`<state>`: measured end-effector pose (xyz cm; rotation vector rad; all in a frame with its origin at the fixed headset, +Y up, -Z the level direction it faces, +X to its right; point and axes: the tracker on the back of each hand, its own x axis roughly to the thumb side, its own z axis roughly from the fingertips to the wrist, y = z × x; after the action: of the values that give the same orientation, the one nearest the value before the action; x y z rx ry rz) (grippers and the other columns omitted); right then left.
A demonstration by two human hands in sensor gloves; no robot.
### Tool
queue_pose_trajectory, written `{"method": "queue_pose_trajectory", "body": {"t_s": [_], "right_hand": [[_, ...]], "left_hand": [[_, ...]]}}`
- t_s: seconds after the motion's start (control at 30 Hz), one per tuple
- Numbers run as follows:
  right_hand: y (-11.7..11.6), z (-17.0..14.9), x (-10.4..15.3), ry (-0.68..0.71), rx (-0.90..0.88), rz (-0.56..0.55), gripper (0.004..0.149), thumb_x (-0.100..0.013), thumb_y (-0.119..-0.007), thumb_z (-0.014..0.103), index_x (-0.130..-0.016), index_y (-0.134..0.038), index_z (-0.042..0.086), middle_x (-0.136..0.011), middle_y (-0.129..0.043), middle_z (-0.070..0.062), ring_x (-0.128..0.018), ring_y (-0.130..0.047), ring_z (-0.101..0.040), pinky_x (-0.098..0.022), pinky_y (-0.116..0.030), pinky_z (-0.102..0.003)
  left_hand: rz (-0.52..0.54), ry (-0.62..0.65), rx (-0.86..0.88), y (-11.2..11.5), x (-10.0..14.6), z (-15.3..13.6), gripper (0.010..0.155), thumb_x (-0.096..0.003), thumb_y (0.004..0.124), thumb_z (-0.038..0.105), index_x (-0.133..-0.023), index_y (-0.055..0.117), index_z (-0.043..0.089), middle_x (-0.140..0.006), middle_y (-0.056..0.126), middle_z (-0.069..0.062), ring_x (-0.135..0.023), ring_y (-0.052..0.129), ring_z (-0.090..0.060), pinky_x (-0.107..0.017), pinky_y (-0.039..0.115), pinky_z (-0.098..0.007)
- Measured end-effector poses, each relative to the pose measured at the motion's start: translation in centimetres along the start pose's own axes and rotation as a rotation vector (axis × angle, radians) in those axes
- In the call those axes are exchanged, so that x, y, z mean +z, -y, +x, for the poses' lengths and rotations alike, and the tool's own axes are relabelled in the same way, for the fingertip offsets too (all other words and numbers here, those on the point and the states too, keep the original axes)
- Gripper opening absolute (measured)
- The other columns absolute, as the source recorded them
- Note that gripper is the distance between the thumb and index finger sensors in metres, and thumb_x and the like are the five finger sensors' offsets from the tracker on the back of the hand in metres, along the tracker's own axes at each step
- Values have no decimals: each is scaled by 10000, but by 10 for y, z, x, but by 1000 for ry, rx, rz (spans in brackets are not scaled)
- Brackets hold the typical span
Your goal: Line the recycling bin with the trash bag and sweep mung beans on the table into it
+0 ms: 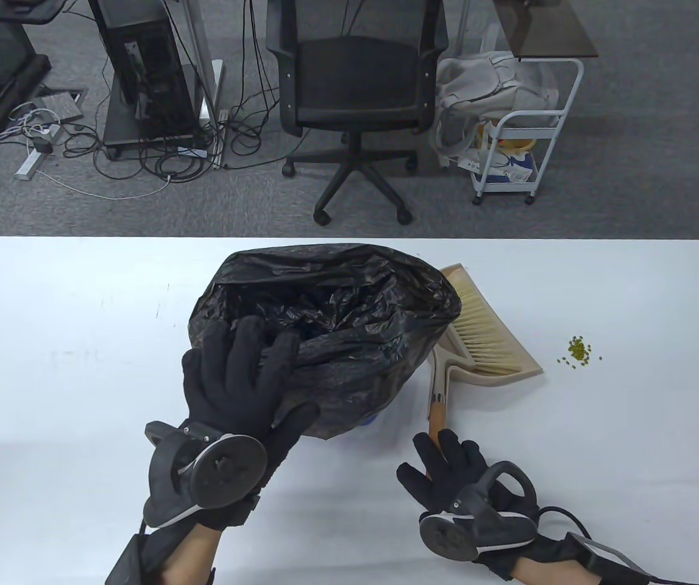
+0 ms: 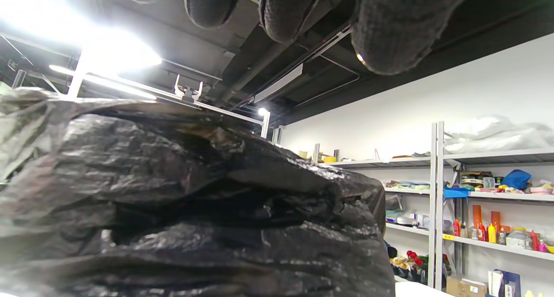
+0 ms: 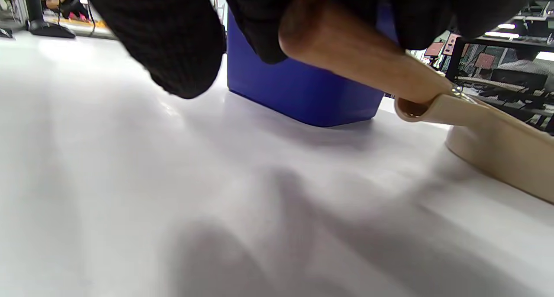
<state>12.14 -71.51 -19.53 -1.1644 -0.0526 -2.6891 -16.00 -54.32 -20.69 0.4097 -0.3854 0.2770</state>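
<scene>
— How is the left hand point(image 1: 245, 378) placed?

— It is laid flat against the near side of the black trash bag point(image 1: 337, 329), fingers point(image 1: 251, 341) spread and fairly straight over the plastic. Nothing is seen to be pinched. In the left wrist view the fingertips point(image 2: 389, 33) are seen above the crumpled bag point(image 2: 194, 210), which fills the lower part of that picture.

— And the recycling bin?

— It is almost wholly covered by the bag. Only a sliver of blue point(image 1: 369, 420) is seen in the table view, just beyond the left hand's thumb side. In the right wrist view its blue wall point(image 3: 298, 89) is shown standing on the white counter point(image 3: 130, 180), just ahead of the right hand.

— What is held by the right hand point(image 1: 453, 475)?

— The wooden handle point(image 1: 436, 420) of the brush is gripped, fingers curled round its near end; the rounded butt point(image 3: 329, 41) is seen between the gloved fingers point(image 3: 173, 41) in the right wrist view. The bristles point(image 1: 483, 335) are lying in the beige dustpan point(image 1: 507, 373), further out from that hand and touching the bag's right side.

— Where are the mung beans point(image 1: 579, 350)?

— A small green heap is found on the counter point(image 1: 81, 341), beyond and to the right of the right hand, near the dustpan but apart from it.
</scene>
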Motion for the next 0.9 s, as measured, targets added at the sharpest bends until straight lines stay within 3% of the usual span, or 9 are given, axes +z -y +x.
{"method": "queue_pose_trajectory", "body": {"t_s": [0.3,0.5,0.8,0.9], "right_hand": [[-10,7,-7,-123,209,-55,690,-488,-835,359,-1079,-680,40,-1067,-564,-429,-874,-652,-726,-570,-615,-764],[-15,7,-10,-230,300,-35,696,-492,-837,337,-1090,-657,31,-1072,-575,-418,-883,-642,-722,-579,-605,-763],[-19,7,-12,-364,361,-32,887,-485,-852,336,-1148,-384,-23,-1047,-547,-449,-858,-674,-735,-560,-637,-763],[-17,7,-12,-408,394,-22,904,-481,-860,337,-1147,-374,-32,-1034,-569,-451,-851,-691,-732,-557,-646,-761]], "left_hand": [[-4,7,16,0,2,0,830,-508,824,530,-1200,564,153,-1248,446,-313,-1077,323,-716,-697,322,-868],[5,12,14,-2,5,3,819,-511,823,523,-1198,570,156,-1246,453,-314,-1075,330,-715,-695,324,-869],[3,27,13,-3,10,8,819,-512,824,520,-1198,569,155,-1246,452,-316,-1075,330,-716,-693,324,-870],[-1,27,8,-3,10,8,820,-510,824,521,-1198,569,155,-1246,454,-313,-1075,332,-715,-694,323,-870]]}}
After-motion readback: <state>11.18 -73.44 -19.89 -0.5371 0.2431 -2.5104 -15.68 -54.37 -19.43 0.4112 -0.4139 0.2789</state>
